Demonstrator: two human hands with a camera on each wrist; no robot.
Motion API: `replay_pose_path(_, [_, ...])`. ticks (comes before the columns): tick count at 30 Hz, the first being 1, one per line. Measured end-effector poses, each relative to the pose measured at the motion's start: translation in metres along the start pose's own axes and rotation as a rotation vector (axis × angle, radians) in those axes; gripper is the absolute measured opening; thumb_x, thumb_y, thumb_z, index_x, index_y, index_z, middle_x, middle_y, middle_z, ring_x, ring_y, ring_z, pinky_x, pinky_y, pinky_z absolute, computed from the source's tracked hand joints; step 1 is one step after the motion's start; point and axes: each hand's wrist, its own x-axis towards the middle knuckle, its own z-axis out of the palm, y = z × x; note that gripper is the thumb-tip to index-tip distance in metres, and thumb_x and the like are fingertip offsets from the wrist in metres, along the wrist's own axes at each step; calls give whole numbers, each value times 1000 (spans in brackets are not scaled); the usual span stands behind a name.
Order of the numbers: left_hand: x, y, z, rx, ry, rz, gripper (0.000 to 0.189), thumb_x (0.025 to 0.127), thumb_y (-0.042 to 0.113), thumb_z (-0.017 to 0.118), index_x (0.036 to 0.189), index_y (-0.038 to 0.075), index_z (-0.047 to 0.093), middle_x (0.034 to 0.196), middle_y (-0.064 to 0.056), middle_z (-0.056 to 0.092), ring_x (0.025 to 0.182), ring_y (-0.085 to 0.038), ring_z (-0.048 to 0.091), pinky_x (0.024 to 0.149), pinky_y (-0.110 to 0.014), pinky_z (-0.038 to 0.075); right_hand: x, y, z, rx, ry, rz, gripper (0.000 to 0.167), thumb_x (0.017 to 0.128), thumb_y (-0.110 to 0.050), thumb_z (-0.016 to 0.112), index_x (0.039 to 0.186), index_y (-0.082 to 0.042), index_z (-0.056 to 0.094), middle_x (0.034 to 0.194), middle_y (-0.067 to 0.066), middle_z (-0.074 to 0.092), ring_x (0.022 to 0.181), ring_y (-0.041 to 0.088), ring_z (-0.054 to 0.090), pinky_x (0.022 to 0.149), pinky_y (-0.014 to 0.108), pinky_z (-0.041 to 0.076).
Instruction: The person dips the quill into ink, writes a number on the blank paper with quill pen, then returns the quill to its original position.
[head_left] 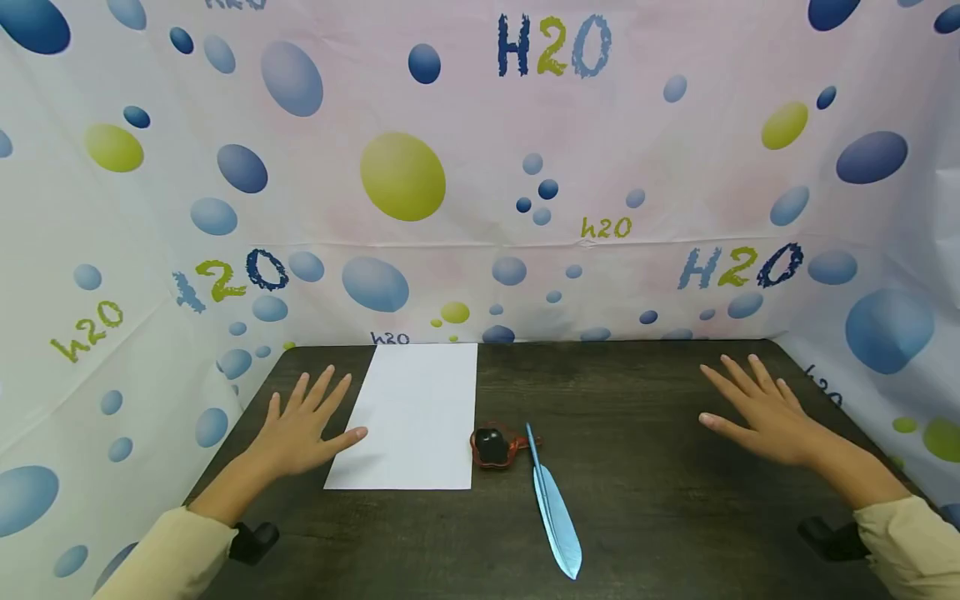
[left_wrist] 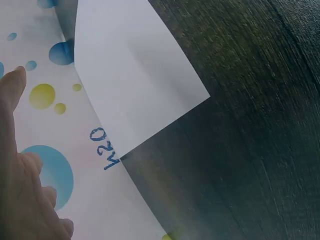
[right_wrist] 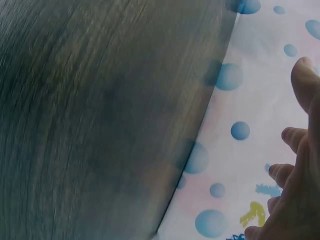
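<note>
My left hand (head_left: pixel 296 429) is held with fingers spread over the left side of the table, its thumb overlapping the edge of a white sheet of paper (head_left: pixel 416 417). At the right side, my right hand (head_left: pixel 768 421) also has its fingers spread and holds nothing. Between them, nearer the paper, lies a light blue feather (head_left: pixel 557 517) with a thin blue shaft. Its upper end overlaps a small red-orange object (head_left: pixel 517 446) with a glossy black middle and a short arm pointing right. In the left wrist view the paper (left_wrist: pixel 135 85) shows beyond the left hand (left_wrist: pixel 20 190).
The dark wood-grain table (head_left: pixel 645 500) is bounded at the back and sides by a white curtain (head_left: pixel 480 183) printed with blue and green bubbles and H2O lettering. Black bands with dark blocks (head_left: pixel 253 543) sit at both wrists, beside the pale sleeves (head_left: pixel 176 554).
</note>
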Motion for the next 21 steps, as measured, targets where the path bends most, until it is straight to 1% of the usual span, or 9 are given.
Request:
replay_pose_path(5, [2, -4, 7, -14, 4, 21, 92, 86, 67, 52, 153, 10, 24, 159, -20, 11, 141, -53, 7, 100, -78, 2, 5, -11, 9, 60, -16, -27, 80, 95, -45, 55, 155, -13, 12, 155, 31, 8, 140, 52, -11, 101, 76, -5])
replay_pose_path(8, [4, -6, 12, -26, 2, 27, 92, 86, 66, 53, 152, 9, 25, 158, -20, 13, 141, -52, 9, 100, -78, 4, 9, -20, 14, 106, -33, -41, 79, 95, -44, 56, 154, -7, 18, 154, 32, 12, 140, 54, -7, 101, 76, -2])
replay_pose_path(12, [5, -7, 21, -52, -6, 40, 93, 86, 64, 55, 152, 7, 25, 158, -21, 15, 141, -51, 10, 101, -77, 5, 14, -34, 23, 178, -56, -71, 77, 94, -42, 58, 152, -4, 23, 153, 31, 16, 139, 56, -3, 100, 77, 1])
replay_pose_path(16, [7, -8, 31, -69, -24, 53, 92, 86, 63, 56, 152, 5, 26, 157, -21, 16, 141, -50, 12, 102, -76, 6, 16, -47, 33, 235, -69, -100, 74, 94, -40, 59, 151, -7, 26, 154, 29, 19, 139, 57, 1, 99, 78, 5])
replay_pose_path(21, [10, -10, 45, -77, -44, 44, 93, 87, 64, 54, 151, 3, 26, 157, -23, 17, 141, -49, 14, 103, -75, 8, 21, -66, 48, 286, -79, -142, 70, 95, -39, 57, 152, -10, 27, 154, 26, 22, 140, 55, 4, 99, 78, 7])
